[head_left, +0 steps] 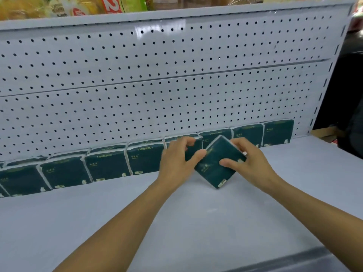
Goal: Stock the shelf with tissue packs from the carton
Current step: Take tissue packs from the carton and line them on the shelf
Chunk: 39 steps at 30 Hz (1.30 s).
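Observation:
A dark green tissue pack (215, 163) is held tilted like a diamond just above the white shelf (196, 222), in front of the back row. My left hand (176, 160) grips its left edge, thumb on its face. My right hand (249, 160) holds its right side. Several matching green tissue packs (110, 165) stand upright in a row against the pegboard back, from far left to the pack at the right end (277, 133). The carton is not clearly in view.
The white perforated back panel (157, 85) rises behind the row. An upper shelf edge (176, 16) carries colourful snack bags (110, 4). A brown cardboard piece (324, 132) shows past the shelf's right end. The shelf's front lip (284, 262) runs bottom right.

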### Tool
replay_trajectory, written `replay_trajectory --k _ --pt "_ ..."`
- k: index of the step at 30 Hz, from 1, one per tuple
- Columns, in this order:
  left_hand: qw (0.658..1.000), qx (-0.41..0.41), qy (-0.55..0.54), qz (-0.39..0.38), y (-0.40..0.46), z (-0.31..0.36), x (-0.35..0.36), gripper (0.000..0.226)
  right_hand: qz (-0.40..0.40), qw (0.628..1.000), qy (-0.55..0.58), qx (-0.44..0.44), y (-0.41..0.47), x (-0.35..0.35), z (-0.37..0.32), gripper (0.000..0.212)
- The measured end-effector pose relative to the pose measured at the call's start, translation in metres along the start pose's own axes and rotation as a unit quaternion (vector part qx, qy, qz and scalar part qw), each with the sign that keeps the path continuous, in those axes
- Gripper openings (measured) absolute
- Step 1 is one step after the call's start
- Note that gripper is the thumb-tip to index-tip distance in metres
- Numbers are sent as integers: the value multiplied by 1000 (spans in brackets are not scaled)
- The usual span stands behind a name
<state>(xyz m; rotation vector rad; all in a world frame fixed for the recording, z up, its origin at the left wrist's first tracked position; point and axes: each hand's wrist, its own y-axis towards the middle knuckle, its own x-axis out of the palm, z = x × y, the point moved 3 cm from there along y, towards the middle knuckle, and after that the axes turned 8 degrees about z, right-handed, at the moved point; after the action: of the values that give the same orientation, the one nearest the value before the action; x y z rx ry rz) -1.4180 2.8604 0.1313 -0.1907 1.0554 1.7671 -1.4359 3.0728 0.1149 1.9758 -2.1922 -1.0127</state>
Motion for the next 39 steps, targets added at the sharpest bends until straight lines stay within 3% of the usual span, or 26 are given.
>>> replay_trajectory --k 2,5,7,13,19,30,34,36,39 --pt "982 80 168 37 10 -13 -1 59 28 998 33 40 13 -9 19 38" --pt "929 128 347 -32 25 -37 9 84 69 994 44 75 32 -10 43 39" --pt "901 140 405 -61 31 -48 13 91 84 992 31 85 42 -4 54 41" --pt "893 151 422 -38 36 -50 15 84 107 988 -99 57 61 17 72 37" --pt "896 150 417 -33 35 -51 16 81 99 987 -81 95 63 25 75 43" --pt "896 139 419 -50 33 -47 16 81 81 964 -225 117 64 23 58 46" --pt "900 112 416 -64 33 -38 9 86 72 964 -219 130 54 17 51 60" --pt "901 97 418 -66 25 -31 0 85 71 964 -237 102 41 12 41 69" --pt "915 117 385 -26 3 -23 -23 78 58 961 -271 -15 12 9 16 71"
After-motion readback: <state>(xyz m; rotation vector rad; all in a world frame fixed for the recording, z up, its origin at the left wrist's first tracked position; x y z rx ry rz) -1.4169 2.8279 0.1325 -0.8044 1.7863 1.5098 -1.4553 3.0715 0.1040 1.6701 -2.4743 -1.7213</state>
